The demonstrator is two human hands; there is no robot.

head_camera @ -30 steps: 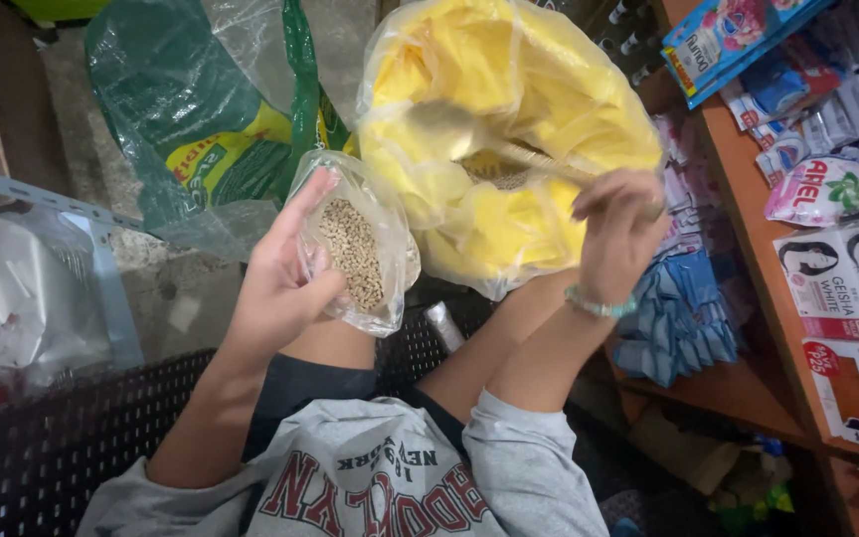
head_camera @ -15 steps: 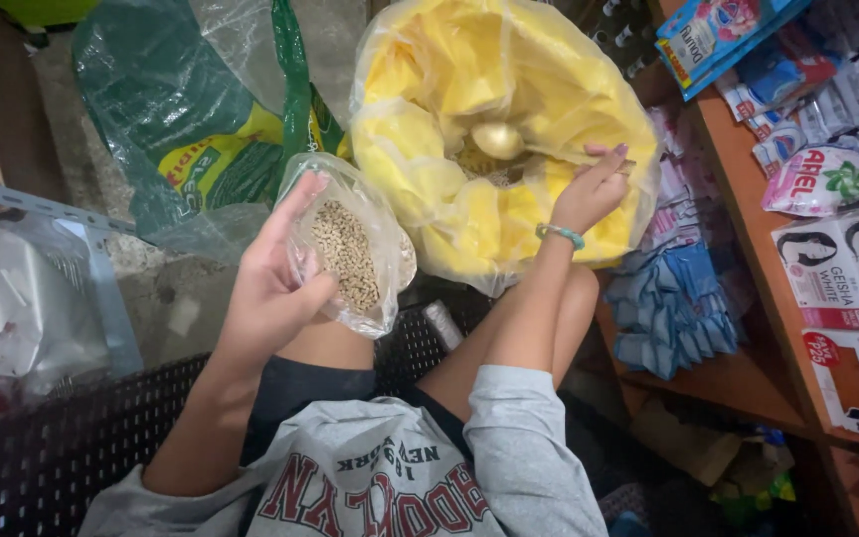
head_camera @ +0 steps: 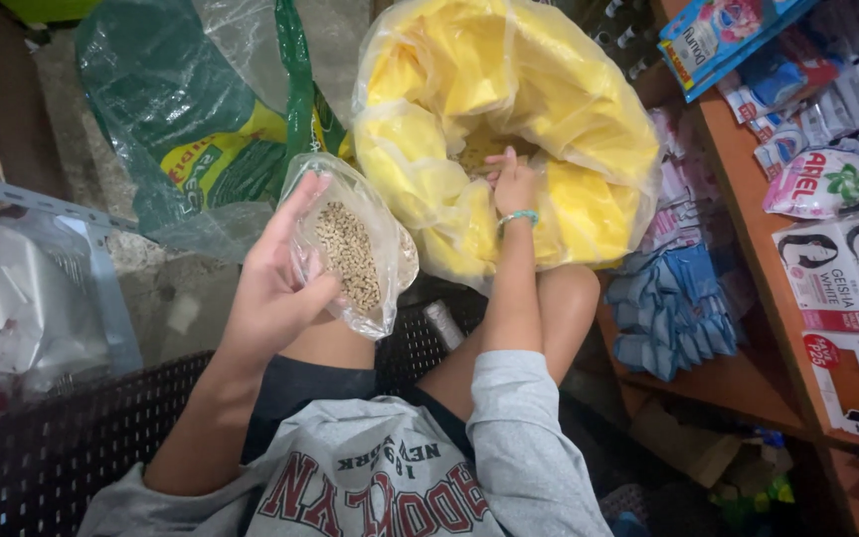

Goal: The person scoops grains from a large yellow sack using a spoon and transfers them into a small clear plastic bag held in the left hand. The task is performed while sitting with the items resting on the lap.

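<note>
Between left hand [head_camera: 275, 288] fingers, grain bag [head_camera: 352, 251].

The yellow sack's [head_camera: 569, 199] mouth lies open from above; a green sack [head_camera: 181, 149] crowds its left, a shelf of sachets [head_camera: 748, 229] its right.

Small bag [head_camera: 352, 254] left of sack [head_camera: 559, 129]; shelf [head_camera: 748, 259] right.

single head-worn view, close, straight down over lap, hands [head_camera: 390, 239] and yellow sack [head_camera: 569, 109]
</note>
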